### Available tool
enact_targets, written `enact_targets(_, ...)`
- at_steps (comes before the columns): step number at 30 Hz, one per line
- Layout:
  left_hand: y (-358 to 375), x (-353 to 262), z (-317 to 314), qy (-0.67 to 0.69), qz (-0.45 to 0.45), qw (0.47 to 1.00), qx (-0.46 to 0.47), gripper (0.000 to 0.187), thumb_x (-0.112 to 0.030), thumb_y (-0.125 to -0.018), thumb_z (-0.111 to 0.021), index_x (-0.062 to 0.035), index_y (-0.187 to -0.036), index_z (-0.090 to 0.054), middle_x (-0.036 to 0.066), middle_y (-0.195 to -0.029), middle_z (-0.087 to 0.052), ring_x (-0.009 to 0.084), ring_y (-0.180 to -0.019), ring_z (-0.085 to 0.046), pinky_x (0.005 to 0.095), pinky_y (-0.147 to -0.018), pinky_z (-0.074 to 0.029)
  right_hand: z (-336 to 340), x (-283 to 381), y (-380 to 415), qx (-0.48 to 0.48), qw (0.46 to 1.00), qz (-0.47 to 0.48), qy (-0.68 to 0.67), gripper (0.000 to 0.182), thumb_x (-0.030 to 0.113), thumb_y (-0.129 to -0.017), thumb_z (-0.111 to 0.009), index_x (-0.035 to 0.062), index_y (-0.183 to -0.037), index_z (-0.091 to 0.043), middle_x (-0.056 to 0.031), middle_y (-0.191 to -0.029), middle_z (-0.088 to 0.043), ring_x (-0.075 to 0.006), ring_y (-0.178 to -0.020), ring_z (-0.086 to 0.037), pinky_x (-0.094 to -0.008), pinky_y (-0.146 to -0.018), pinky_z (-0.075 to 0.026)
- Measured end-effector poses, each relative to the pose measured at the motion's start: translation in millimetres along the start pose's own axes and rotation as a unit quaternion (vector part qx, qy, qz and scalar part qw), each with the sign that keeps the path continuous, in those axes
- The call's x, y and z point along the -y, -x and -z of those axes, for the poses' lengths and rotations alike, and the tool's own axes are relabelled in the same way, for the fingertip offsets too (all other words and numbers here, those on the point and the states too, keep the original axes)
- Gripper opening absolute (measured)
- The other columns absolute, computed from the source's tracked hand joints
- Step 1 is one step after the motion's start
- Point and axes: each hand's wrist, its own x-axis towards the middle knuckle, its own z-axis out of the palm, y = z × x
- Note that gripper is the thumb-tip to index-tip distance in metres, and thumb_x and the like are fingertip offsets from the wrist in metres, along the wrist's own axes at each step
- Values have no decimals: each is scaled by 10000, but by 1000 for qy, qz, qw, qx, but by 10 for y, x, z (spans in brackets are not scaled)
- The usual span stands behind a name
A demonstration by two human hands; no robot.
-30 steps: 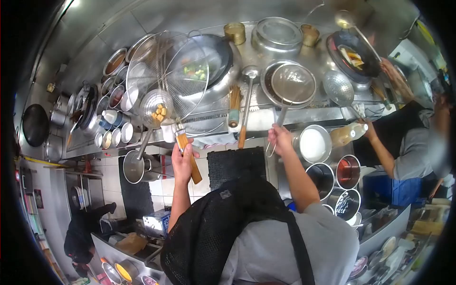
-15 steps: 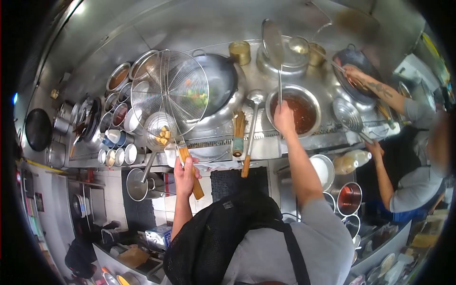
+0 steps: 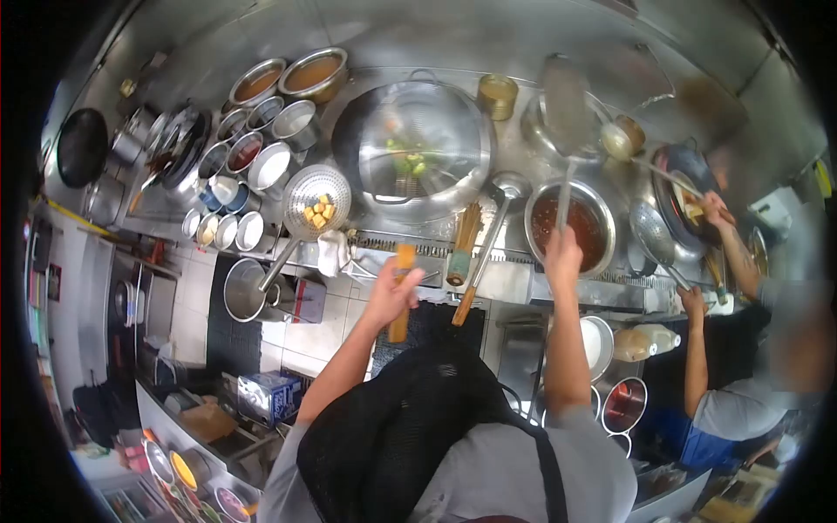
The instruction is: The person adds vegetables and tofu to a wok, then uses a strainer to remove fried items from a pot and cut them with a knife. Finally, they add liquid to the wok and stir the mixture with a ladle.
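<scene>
My left hand is closed around the wooden handle of a large wire strainer. Blurred by motion, the strainer's mesh overlaps the wok, where green vegetable pieces show through. My right hand grips a long-handled ladle with its round head raised and smeared. Below that hand is a steel pot of dark red sauce. Between my hands lie a bamboo brush and another ladle with a wooden handle.
A perforated skimmer with golden cubes rests over a steel pot at left. Several seasoning tins and two bowls of brown liquid stand behind. At right, a co-worker's hand works over another wok.
The view has shifted, with the stove appearing further right. My left hand and the wire strainer have moved right, from beside the wok to over it. Both hands keep their hold.
</scene>
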Motion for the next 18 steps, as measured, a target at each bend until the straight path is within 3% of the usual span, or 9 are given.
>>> enact_targets(1, -76, 33, -143, 15, 12, 1000, 25, 324, -258, -965, -643, -51, -1165, -494, 21, -779, -581, 96, -513, -539, 259, -482, -475, 107, 13, 202, -11, 998, -29, -50, 189, 170, -982, -535, 2, -1056, -576, -233, -716, -619, -390, -656, -638, -454, -610, -480)
enact_targets(2, -150, 22, -283, 4, 10, 998, 67, 343, -269, -964, -644, -53, -1187, -498, 20, -782, -584, 95, -527, -546, 259, -499, -484, 237, 74, 409, -24, 997, -38, -60, 187, 185, -993, -549, 0, -1010, -569, -149, -659, -602, -241, -572, -613, -371, -544, -462)
enact_targets(6, -447, 419, -924, 65, 57, 976, 198, 338, -292, -966, -640, -47, -1168, -522, 45, -827, -608, 106, -588, -579, 269, -563, -507, 452, 65, 1072, -7, 956, -153, -248, 240, 226, -1025, -536, 46, -867, -519, -6, -592, -517, -72, -442, -488, -241, -385, -372)
enact_targets(13, -568, 708, -1899, 127, 139, 927, 324, 359, -331, -958, -648, -21, -1094, -529, 80, -816, -626, 126, -607, -589, 284, -560, -517, 416, -348, 1576, 21, 899, -233, -371, 245, 266, -1023, -545, 75, -874, -514, -19, -595, -522, -85, -392, -455, -242, -335, -376)
enact_targets(15, -604, 756, -2045, 127, 144, 922, 336, 387, -382, -959, -635, -32, -1087, -531, 80, -826, -623, 131, -624, -592, 283, -570, -517, 355, -524, 1634, 52, 854, -275, -438, 245, 268, -1023, -545, 71, -879, -521, -25, -592, -529, -93, -385, -458, -250, -330, -383)
enact_targets(17, -618, 721, -2133, 109, 198, 915, 336, 450, -457, -963, -600, -40, -1123, -541, 64, -858, -631, 128, -641, -594, 283, -596, -510, 315, -653, 1676, 65, 858, -281, -425, 250, 282, -1023, -540, 76, -882, -529, -26, -591, -536, -97, -381, -459, -253, -333, -389)
enact_targets(18, -644, 700, -2159, 94, 196, 912, 348, 551, -573, -953, -539, -50, -1126, -549, 74, -879, -632, 133, -650, -596, 284, -586, -509, 288, -710, 1693, 76, 857, -296, -414, 259, 299, -1020, -543, 76, -890, -535, -27, -598, -543, -99, -383, -465, -255, -334, -393)
